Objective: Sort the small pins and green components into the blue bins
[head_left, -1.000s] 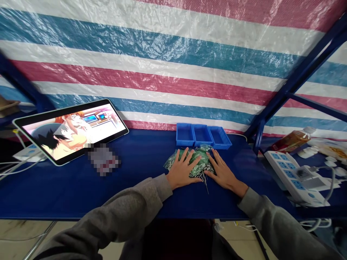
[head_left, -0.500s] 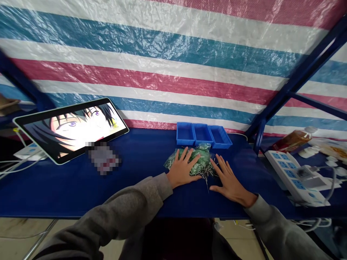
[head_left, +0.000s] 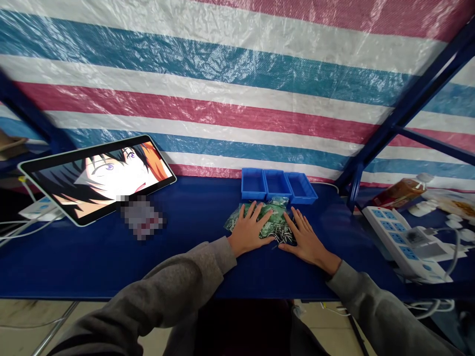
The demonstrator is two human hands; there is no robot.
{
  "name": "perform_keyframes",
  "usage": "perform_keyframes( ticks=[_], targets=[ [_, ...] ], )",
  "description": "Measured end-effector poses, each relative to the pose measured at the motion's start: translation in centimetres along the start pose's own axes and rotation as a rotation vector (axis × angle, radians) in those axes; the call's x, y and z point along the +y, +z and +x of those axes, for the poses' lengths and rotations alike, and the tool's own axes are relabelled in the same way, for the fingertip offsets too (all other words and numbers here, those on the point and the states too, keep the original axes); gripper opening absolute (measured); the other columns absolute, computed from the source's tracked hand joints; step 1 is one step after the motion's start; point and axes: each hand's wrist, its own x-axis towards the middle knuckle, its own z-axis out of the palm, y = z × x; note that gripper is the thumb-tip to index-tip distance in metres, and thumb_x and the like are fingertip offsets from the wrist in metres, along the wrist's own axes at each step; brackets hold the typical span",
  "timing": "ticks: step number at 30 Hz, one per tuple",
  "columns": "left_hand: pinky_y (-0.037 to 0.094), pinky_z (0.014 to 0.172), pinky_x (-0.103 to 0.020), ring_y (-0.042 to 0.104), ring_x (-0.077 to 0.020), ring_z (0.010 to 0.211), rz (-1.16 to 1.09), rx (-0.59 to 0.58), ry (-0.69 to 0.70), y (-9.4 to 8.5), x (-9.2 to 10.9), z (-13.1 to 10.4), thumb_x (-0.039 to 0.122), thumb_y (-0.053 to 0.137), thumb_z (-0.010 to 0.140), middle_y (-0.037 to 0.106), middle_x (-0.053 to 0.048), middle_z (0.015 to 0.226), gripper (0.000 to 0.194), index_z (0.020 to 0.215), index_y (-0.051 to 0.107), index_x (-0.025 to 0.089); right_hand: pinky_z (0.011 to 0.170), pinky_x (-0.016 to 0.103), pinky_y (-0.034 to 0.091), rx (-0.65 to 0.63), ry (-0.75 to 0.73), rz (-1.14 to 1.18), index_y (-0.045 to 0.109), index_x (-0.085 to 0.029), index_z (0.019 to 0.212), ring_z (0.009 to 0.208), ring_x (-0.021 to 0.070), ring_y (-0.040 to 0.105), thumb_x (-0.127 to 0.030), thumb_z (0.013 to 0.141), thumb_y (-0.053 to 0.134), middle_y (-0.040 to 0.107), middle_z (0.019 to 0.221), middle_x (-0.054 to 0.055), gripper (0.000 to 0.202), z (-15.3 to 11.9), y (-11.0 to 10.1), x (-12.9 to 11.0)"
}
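My left hand [head_left: 249, 230] lies with fingers spread on the left part of a green plastic bag [head_left: 273, 218]. Beside the bag's right edge is my right hand [head_left: 305, 241], its fingers stretched out next to a pile of small metal pieces [head_left: 282, 233]. The pieces lie between my two hands, partly on or against the bag; what they are exactly is too small to tell. Just beyond the bag stand three blue trays in a row: a left one [head_left: 254, 184], a middle one [head_left: 277, 185] and a right one [head_left: 301, 188].
A tablet [head_left: 107, 173] showing a cartoon leans at the left on the blue table [head_left: 193, 207], a blurred-out object [head_left: 143, 217] before it. At the right lie a white power strip [head_left: 406, 247] with cables and a bottle [head_left: 403, 193]. Striped sheeting hangs behind.
My right hand has moved left, closer to the bag, and the loose metal pieces at the near edge are gathered more tightly. My left hand stays in place. The tablet's picture has changed.
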Motion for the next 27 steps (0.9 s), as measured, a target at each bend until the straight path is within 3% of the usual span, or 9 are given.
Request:
perform_keyframes(
  ticks=[11,19,27],
  targets=[
    [0.013,0.114,-0.062,0.015,-0.0365,0.145,-0.037,-0.042,-0.009,-0.3,-0.4,0.1,0.075,0.029,0.085,0.021,-0.010,0.158,0.083,0.152,0.022,0.027,0.114,0.053,0.027,0.022,-0.028,0.016,-0.002,-0.028,0.154,0.146,0.0351,0.009,-0.071,0.085,0.041,-0.010,0.160,0.007,0.092,1.6,0.4,0.9],
    [0.008,0.113,-0.065,0.010,-0.0395,0.145,-0.056,-0.073,0.019,-0.4,-0.5,0.0,0.085,0.029,0.075,0.015,-0.011,0.159,0.098,0.153,0.019,0.026,0.114,0.054,0.025,0.024,-0.028,0.014,-0.004,-0.030,0.153,0.145,0.0349,0.011,-0.070,0.086,0.042,-0.007,0.160,0.005,0.091,1.4,0.5,0.9],
    [0.012,0.113,-0.063,0.013,-0.0371,0.145,-0.057,-0.063,0.017,-0.2,-1.0,0.3,0.075,0.034,0.084,0.019,-0.011,0.158,0.084,0.152,0.020,0.028,0.115,0.053,0.024,0.000,-0.059,0.039,0.000,-0.029,0.154,0.146,0.0342,0.008,-0.069,0.086,0.043,-0.005,0.161,0.007,0.090,1.9,0.4,1.3]
  ],
)
